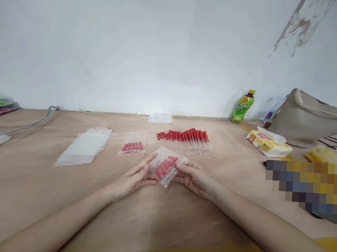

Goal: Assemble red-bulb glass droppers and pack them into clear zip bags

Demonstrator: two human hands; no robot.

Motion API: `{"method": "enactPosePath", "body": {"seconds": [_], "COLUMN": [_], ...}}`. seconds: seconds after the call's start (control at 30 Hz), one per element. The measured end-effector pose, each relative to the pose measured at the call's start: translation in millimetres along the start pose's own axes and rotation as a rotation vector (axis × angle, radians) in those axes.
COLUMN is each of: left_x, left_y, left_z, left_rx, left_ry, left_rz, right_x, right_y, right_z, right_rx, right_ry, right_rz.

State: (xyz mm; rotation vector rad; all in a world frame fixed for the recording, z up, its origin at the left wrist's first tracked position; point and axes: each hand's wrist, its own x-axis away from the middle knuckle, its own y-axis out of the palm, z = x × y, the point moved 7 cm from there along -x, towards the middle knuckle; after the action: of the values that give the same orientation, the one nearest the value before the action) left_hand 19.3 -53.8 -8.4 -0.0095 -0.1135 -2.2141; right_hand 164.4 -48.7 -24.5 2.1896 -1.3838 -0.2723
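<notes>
Between my two hands is a small clear zip bag [163,160] with several red-topped droppers [163,166] inside, its zip edge tilted toward the lower right. My left hand [139,175] grips the bag's left side, thumb in front. On the right side, my right hand [192,177] pinches the bag near its zip edge. Just beyond lies a row of loose droppers with red bulbs and thin clear stems [189,138]. To the left, a second zip bag [133,137] holding several red-topped droppers lies flat on the table.
A stack of clear bags [84,147] lies to the left, another bag [160,118] near the wall. On the right stand a green bottle [243,107], a tissue pack [267,144] and a beige bag [303,119]. A grey cable [34,124] runs at far left.
</notes>
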Motion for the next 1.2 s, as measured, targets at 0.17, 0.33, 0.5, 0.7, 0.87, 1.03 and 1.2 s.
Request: {"method": "enactPosePath", "body": {"seconds": [0.17, 0.33, 0.5, 0.7, 0.87, 1.03, 1.2], "left_x": [0, 3, 7, -13, -49, -41, 16], "left_y": [-15.4, -33.2, -63.5, -114.1, -129.0, -155.3, -192.3], "left_z": [-4, -3, 21, 54, 50, 66, 65], "left_rx": [0.19, 0.163, 0.025, -0.119, -0.282, -1.081, -1.585], "left_ry": [-0.035, -0.017, 0.034, -0.024, -0.164, -0.194, -0.365], "left_rz": [0.26, 0.369, 0.481, 0.545, 0.44, 0.604, 0.791], "right_x": [6, 9, 3, -2, -2, -3, -4], "right_y": [14, -7, -40, -45, -43, -44, -44], "right_z": [13, -5, -22, -26, -25, -23, -23], "right_rx": [0.239, 0.499, 0.595, 0.665, 0.686, 0.684, 0.69], "right_ry": [0.074, 0.014, -0.106, -0.13, -0.142, -0.137, -0.131], "right_rz": [-0.07, 0.017, 0.164, 0.174, 0.173, 0.152, 0.151]}}
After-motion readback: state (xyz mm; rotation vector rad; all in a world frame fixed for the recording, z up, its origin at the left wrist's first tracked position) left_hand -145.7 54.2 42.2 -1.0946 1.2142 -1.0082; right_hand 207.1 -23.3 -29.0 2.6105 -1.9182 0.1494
